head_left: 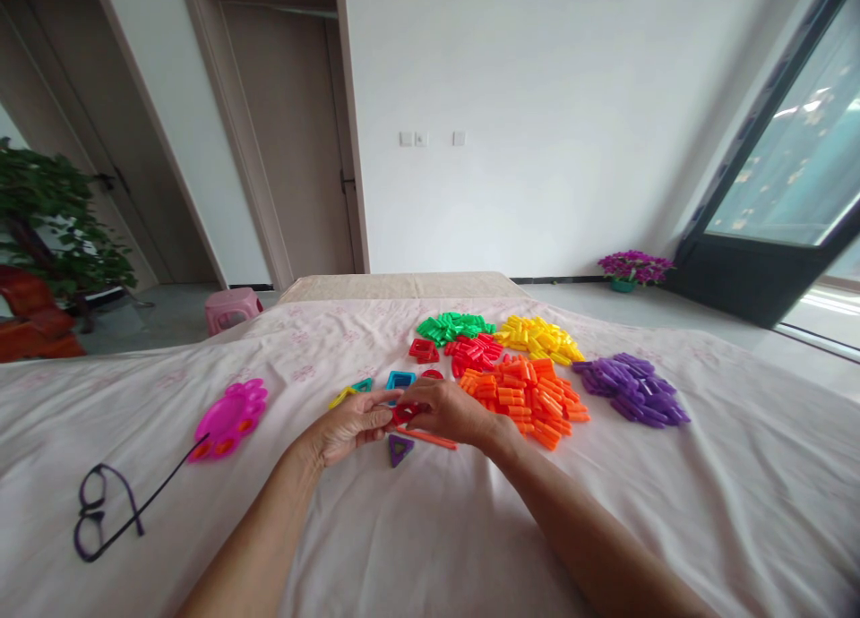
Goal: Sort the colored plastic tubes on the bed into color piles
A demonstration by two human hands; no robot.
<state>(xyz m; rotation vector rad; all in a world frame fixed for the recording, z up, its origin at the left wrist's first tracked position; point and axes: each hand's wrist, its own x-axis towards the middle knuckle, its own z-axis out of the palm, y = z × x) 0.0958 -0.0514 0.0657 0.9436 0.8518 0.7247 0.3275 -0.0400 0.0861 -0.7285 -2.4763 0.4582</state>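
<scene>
A red piece with an opening (pixel 404 414), perhaps a magnetic tile, is held between my two hands over the cloth. My left hand (pixel 353 425) pinches its left side, fingers pressed together. My right hand (pixel 449 409) is closed on its right side and hides part of it. Just below lie an orange stick (pixel 430 438) and a purple triangle tile (pixel 401 450). Behind the hands are a blue square tile (pixel 400 381), a teal triangle (pixel 363 385), a yellow triangle (pixel 342 397) and a red round piece (pixel 432 374), partly covered.
Piles of orange (pixel 528 394), red (pixel 476 353), green (pixel 455 328), yellow (pixel 539 338) and purple sticks (pixel 632 389) spread to the right. Red square tiles (pixel 424 350) sit near them. A pink palette-shaped tray (pixel 225 418) and black glasses (pixel 100 515) lie left on the cloth (pixel 712 493).
</scene>
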